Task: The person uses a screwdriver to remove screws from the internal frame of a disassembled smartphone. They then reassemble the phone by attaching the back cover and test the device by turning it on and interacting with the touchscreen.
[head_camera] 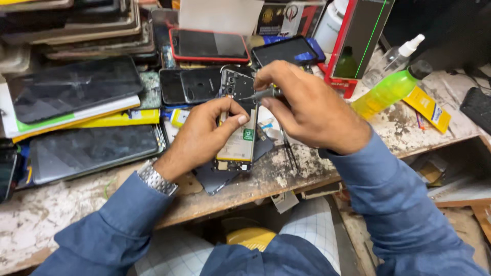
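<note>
An opened phone (239, 134) lies back-side up near the front of a worn workbench (51, 209), its battery and circuit board bare. My left hand (204, 134) pins it down, thumb and fingers pressing on its left edge. My right hand (302, 105) grips a slim grey screwdriver (261, 94), whose tip touches the phone's upper part near the camera. Both arms wear blue sleeves, and a metal watch (156, 179) sits on my left wrist.
Stacked phones and tablets (76, 87) crowd the left and back of the bench. A red-edged phone (208, 46) and a dark phone (286, 50) lie behind. A green bottle (388, 91), a clear spray bottle (391, 60) and a yellow packet (428, 108) sit at right.
</note>
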